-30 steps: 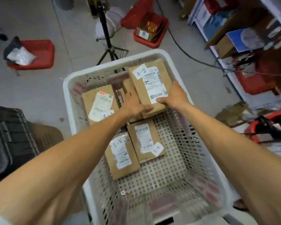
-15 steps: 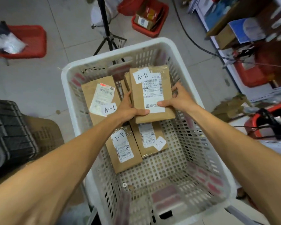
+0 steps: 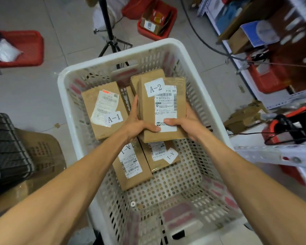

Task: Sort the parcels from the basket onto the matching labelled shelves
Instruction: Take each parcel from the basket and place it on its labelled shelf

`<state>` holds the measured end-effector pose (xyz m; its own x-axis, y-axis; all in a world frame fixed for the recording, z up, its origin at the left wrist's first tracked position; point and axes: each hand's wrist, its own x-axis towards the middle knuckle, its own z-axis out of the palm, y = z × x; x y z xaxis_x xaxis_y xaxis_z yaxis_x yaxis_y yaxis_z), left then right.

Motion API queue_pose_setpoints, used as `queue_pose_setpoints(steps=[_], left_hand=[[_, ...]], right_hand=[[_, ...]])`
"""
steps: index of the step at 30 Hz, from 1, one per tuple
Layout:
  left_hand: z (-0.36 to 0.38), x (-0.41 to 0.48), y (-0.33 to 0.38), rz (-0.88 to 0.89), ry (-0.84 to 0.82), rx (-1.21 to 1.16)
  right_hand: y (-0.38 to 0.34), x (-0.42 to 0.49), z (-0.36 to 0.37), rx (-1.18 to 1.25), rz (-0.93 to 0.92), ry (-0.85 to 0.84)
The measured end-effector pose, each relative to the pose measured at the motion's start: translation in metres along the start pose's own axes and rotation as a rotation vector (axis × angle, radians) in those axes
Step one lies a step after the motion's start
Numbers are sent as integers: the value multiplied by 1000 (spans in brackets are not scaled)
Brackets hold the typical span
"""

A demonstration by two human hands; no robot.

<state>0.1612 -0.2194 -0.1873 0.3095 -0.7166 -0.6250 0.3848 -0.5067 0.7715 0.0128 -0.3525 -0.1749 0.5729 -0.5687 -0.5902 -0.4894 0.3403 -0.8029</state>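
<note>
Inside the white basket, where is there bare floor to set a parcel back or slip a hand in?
Free: the basket floor toward the near right corner, bordered by the near A-1 parcels and the right wall. Crowded: the far left, where the far A-1 parcel lies and the left hand and right hand hold the A-2 parcel.

We are looking down at a grey tiled floor [image 3: 34, 96]. A white basket [image 3: 64, 106] is filling the middle. A red tray [image 3: 30, 48] is lying at upper left, a red bin [image 3: 171, 20] at top centre, a tripod [image 3: 109, 32] is standing between them, and a black crate [image 3: 7, 147] and cardboard [image 3: 44, 149] are sitting at left.
</note>
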Motion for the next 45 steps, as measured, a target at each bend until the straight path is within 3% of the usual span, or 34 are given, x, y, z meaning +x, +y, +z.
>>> queue_pose_setpoints(steps=[7,19,30,41,45], left_hand=[[-3,-47,40,84,-58,166],[38,-214,112,519,8,385],[117,-390,60,654,199,304],[136,-490,3,705,196,350],[140,-526,-28,695,119,348]], right_hand=[[-15,-56,16,71,-70,159],[-92,-198,-2,-115,-491,56],[-69,-364,-19,-223,-751,-25],[-23,-484,1,-252,-783,-1],[17,-531,13,-214,-762,58]])
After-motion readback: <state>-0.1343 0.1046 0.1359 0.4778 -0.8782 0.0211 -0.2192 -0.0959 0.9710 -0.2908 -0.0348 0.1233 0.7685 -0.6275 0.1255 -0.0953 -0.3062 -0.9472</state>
